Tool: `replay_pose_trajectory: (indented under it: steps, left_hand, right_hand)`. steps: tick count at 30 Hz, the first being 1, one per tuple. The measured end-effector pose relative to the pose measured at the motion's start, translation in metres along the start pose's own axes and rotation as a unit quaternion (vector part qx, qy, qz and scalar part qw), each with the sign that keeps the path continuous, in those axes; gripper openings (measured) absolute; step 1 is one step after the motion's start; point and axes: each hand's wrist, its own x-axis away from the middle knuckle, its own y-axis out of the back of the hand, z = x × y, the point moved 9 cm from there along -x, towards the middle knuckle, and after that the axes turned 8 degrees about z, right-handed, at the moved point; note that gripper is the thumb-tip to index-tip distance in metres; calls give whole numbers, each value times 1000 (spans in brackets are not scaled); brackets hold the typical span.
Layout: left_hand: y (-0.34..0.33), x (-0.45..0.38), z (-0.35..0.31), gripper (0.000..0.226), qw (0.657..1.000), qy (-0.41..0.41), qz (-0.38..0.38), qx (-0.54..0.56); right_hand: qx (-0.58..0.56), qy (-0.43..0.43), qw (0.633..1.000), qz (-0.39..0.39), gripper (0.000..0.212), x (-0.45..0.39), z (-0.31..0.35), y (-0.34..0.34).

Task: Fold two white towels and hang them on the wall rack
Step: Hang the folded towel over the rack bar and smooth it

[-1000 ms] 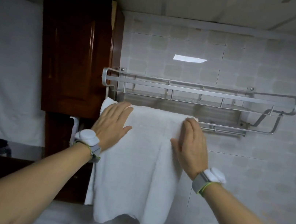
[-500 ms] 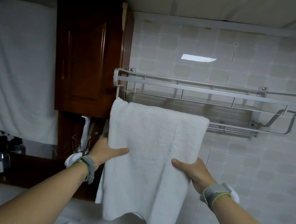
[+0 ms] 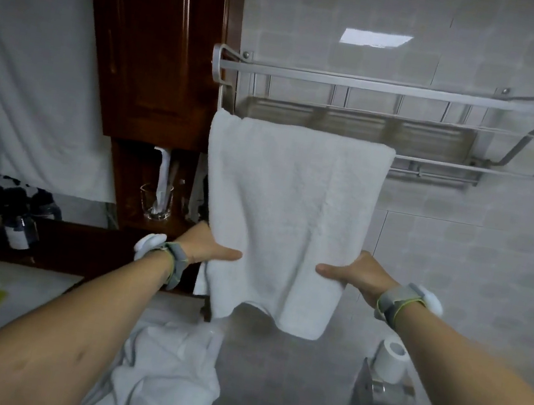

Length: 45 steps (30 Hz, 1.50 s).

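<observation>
A folded white towel hangs over the lower bar of the metal wall rack, at the rack's left end. My left hand grips the towel's left edge low down, thumb on the front. My right hand grips the right edge at the same height, thumb on the front too. The fingers of both hands are hidden behind the cloth. A second white towel lies crumpled below, between my forearms.
A dark wooden cabinet stands left of the rack, with a glass on its shelf. Dark bottles sit at far left. A toilet roll rests on a metal holder at lower right. A white cloth hangs at left.
Both hands slid down from the towel's top at the bar to its lower side edges and took hold there. The view tilted downward.
</observation>
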Motion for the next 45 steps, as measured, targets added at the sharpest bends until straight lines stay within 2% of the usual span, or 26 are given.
replay_pose_trajectory:
  steps: [7, 10, 14, 16, 19, 22, 28, 33, 37, 41, 45]
  left_hand:
    - [-29, 1, 44, 36, 999, 42, 1, 22]
    - [-30, 6, 59, 39, 999, 38, -34, 4]
    - [-13, 14, 82, 46, 996, 44, -76, 33]
    - [-12, 18, 90, 48, 994, 50, -78, 58]
    - [-27, 20, 95, 49, 994, 60, -24, 86]
    - [-38, 22, 101, 55, 997, 72, 19, 33]
    - [-22, 25, 114, 44, 995, 77, -56, -27]
    - [-25, 18, 117, 48, 994, 68, -46, -71]
    - [-25, 18, 123, 38, 993, 72, -77, -58]
    - [-34, 16, 130, 26, 993, 88, -83, 10]
    - [-24, 17, 131, 30, 989, 80, -108, -63]
  right_hand:
    - [-8, -46, 999, 11, 60, 15, -61, -23]
    - [-5, -54, 999, 0, 55, 20, -83, -26]
    - [0, -44, 997, -66, 29, 24, -100, -11]
    - [-4, -39, 996, -86, 24, 23, -104, -10]
    - [-52, -42, 996, -67, 37, 24, -109, -23]
    - [-29, -52, 998, -31, 45, 25, -113, -32]
    - [32, -44, 996, -78, 17, 25, -116, -22]
    - [55, -43, 995, -69, 37, 23, -121, -23]
    - [73, -32, 992, -94, 36, 19, -127, -21]
    - [72, -30, 992, -102, 35, 10, -133, -20]
    - [14, -22, 994, -103, 29, 11, -137, -23]
